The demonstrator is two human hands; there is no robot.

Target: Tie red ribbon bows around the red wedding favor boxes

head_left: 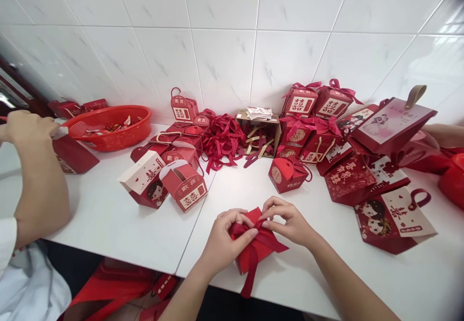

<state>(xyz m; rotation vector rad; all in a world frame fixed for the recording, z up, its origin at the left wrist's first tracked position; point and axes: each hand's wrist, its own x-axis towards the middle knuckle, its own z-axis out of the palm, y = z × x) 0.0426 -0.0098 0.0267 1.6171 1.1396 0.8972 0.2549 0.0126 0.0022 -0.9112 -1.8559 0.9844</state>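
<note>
Nearest the lens, a small red box (264, 258) is being steadied at the front edge of the white table (119, 224), with a dark red ribbon (270, 241) being held across its top. One ribbon loop is being pinched by the left hand (221, 243), while the knot is being gripped between thumb and fingertip of the right hand (292, 222). Farther back, a co-worker's hand (27, 127) is being held just beside a red basket (108, 127), and a loose ribbon pile (221, 139) is being left against the wall.

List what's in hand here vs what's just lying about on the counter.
In hand:
left hand
right hand
small red box
dark red ribbon

Lying about:
red basket
loose ribbon pile
open boxes
bowed boxes
gift bags
</note>
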